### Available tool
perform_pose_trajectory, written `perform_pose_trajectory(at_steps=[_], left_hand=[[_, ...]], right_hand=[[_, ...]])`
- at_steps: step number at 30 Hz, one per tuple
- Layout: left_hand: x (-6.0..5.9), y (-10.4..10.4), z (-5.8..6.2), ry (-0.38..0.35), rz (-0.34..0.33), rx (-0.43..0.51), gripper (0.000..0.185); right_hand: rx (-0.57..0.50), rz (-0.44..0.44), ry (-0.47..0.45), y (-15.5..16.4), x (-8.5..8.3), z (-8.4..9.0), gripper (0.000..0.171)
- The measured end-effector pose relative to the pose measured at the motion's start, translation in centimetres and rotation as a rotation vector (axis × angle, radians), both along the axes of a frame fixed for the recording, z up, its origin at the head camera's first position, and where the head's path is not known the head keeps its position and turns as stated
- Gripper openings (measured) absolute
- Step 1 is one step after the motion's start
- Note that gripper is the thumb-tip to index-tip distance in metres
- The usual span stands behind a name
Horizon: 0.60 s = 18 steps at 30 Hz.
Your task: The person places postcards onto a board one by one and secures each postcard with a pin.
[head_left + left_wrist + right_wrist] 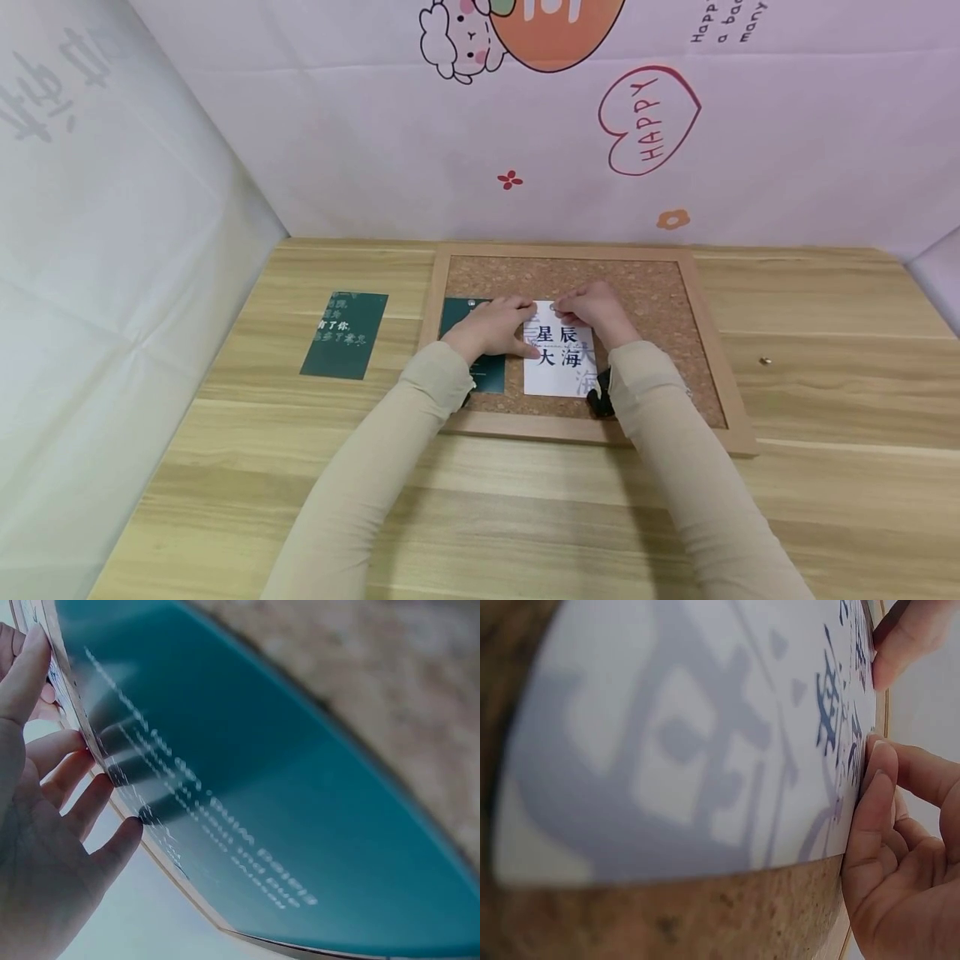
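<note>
A white card (pixel 561 371) with dark blue characters lies on a wood-framed cork board (pixel 630 279). At its top edge my right hand (pixel 597 310) pinches a small silver thumbtack (pixel 553 307), thumb against forefinger; the right wrist view shows the fingertips (pixel 877 761) right at the card. My left hand (pixel 491 327) rests with spread fingers over the card's left edge, thumb on its surface. Beneath that hand, partly covered, is a dark green card (pixel 491 377) with a silver thumbtack (pixel 471 302) at its top. In the left wrist view, pale lettering runs across this green card (pixel 247 772).
Another dark green card (pixel 345 337) lies on the wooden table (pixel 495 517), left of the board. A small shiny tack (pixel 765 361) sits on the table to the right. Behind the table hangs a white printed cloth (pixel 360 150), with more cloth along the left side.
</note>
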<state>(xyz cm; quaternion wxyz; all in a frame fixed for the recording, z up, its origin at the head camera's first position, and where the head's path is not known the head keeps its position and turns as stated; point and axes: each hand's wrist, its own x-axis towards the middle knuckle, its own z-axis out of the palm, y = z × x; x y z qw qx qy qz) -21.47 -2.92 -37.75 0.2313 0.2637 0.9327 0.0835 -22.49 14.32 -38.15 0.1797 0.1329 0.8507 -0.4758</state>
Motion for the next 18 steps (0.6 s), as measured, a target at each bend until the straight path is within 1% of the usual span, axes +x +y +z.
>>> perform_pose_trajectory(at_steps=[9,15,18], left_hand=[[0.24,-0.03,0.17,-0.006,0.010,0.004,0.083],[0.22,0.02,0.11,-0.008,0.010,0.006,0.083],[0.17,0.04,0.05,-0.008,0.009,0.006,0.084]], right_hand=[[-0.018,-0.009,-0.001,0.09,0.02,-0.14,0.029],[-0.009,-0.012,-0.008,0.17,0.08,-0.23,0.028],[-0.025,-0.015,-0.006,0.19,0.12,-0.20,0.028]])
